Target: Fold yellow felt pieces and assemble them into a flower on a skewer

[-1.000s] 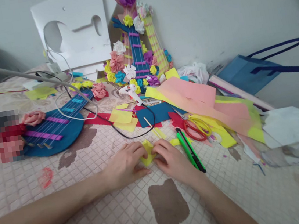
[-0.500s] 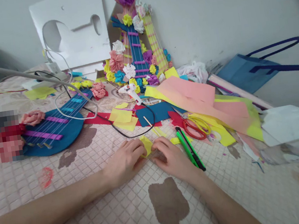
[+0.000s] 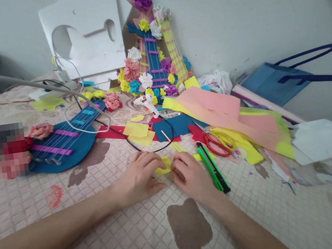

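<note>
- The left hand [image 3: 139, 179] and the right hand [image 3: 192, 176] meet on a small yellow paper piece [image 3: 164, 167], fingertips pinching it against the tiled tablecloth [image 3: 132, 236].
- A green utility knife [image 3: 213, 168] lies just beside the right hand, at three o'clock.
- Red scissors [image 3: 218, 142] rest at two o'clock of the knife, on the paper sheets [image 3: 212, 101].
- A thin wooden stick [image 3: 168, 137] lies at twelve o'clock of the hands, near them.
- A blue paper guitar [image 3: 60, 141] lies at ten o'clock, well apart.
- A white glue gun [image 3: 147, 101] sits at twelve o'clock, beyond the stick.

wall [image 3: 246, 14]: plain grey-white | table [image 3: 133, 244]: pink checked cloth | daylight
</note>
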Demonstrator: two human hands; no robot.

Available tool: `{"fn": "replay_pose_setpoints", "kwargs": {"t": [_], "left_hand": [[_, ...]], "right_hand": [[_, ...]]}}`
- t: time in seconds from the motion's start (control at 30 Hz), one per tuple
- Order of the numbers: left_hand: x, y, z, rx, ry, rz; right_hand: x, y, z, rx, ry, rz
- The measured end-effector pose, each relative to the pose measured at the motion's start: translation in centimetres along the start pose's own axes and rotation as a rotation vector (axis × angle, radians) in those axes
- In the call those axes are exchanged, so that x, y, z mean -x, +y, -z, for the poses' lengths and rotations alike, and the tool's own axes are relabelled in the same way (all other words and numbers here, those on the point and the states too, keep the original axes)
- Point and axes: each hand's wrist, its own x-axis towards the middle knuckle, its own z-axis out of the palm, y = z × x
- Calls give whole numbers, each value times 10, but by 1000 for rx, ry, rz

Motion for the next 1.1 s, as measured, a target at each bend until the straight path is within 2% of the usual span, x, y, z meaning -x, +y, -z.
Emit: {"fn": "replay_pose_setpoints", "kwargs": {"t": [0.1, 0.17, 0.33, 0.47, 0.6, 0.73, 0.9, 1.0, 1.1], "left_hand": [[0, 3, 2, -136, -15, -53], [0, 2, 2, -143, -20, -43], [0, -2, 0, 67, 15, 45], [-1, -3, -1, 164, 48, 58], [-3, -5, 1, 103, 15, 24], [-2, -6, 0, -47, -31, -36], [-1, -7, -1, -106, -96, -95], [-1, -8, -2, -72, -117, -69], [-1, -8, -3, -47, -86, 7]], "right_hand": [[1, -7, -3, 35, -12, -2], [1, -8, -3, -1, -32, -6], [2, 3, -1, -86, -1, -38], [2, 9, 1, -85, 3, -36], [4, 6, 2, -6, 8, -24], [6, 0, 2, 82, -66, -42], [7, 0, -2, -19, -87, -96], [8, 3, -3, -69, -46, -180], [8, 4, -2, -70, -44, -221]]}}
